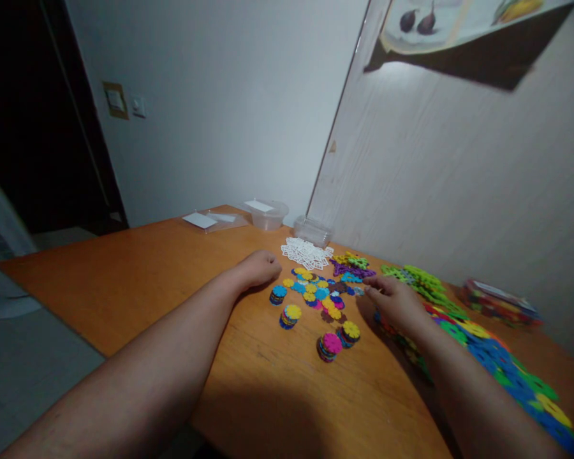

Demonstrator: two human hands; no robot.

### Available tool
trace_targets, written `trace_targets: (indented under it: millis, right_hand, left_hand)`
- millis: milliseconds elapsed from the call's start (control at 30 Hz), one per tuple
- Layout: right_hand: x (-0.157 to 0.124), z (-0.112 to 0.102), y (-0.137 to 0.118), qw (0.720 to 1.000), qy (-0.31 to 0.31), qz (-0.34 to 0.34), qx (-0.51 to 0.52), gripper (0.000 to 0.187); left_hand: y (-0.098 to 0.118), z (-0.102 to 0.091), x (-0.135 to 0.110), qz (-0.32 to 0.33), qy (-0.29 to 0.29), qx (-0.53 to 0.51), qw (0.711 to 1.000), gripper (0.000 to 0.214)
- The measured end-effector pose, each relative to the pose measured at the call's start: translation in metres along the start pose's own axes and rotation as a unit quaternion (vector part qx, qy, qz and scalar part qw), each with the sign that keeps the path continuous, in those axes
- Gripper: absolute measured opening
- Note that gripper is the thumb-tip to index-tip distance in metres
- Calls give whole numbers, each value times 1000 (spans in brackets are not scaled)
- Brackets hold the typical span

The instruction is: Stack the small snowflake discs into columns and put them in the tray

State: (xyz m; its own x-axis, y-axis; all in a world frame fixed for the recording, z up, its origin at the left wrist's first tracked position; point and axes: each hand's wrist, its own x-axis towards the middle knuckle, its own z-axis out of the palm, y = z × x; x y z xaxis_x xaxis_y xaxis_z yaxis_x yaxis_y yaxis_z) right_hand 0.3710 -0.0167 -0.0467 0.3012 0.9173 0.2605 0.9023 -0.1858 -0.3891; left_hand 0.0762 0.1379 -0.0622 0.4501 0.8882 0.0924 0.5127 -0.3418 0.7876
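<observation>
Several small flower-shaped plastic discs (310,288) in yellow, blue, brown and pink lie in a loose pile on the wooden table (172,255). At the pile's left edge my left hand (259,268) rests with its fingers curled closed; whatever they hold, if anything, is hidden. My right hand (392,299) hovers by the pile's right side, thumb and index finger slightly apart, nothing visible between them. In front of the pile stand stacks of discs: a blue-topped stack (278,294), a yellow-topped stack (290,316), a pink-topped stack (330,347) and another yellow-topped stack (349,333).
White lattice pieces (307,254) lie behind the pile, before a clear box (312,231) and a round clear tub (268,215). Flat plastic bags (215,220) lie farther left. Purple pieces (354,269), green pieces (421,284) and large blue discs (492,357) spread along the right.
</observation>
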Motion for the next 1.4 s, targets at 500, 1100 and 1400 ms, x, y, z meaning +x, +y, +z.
trace_targets:
  millis: [500, 1100, 1400]
  right_hand:
    - [-10, 16, -27, 944, -49, -45, -324, 39]
    - [6, 16, -6, 978, -102, 28, -179, 28]
    - [0, 14, -9, 984, -95, 32, -146, 30]
  left_hand:
    - [-2, 1, 3, 4, -2, 19, 1000, 16]
    - [-5, 1, 5, 9, -3, 24, 1000, 18]
    - [-9, 1, 8, 16, -18, 15, 1000, 17]
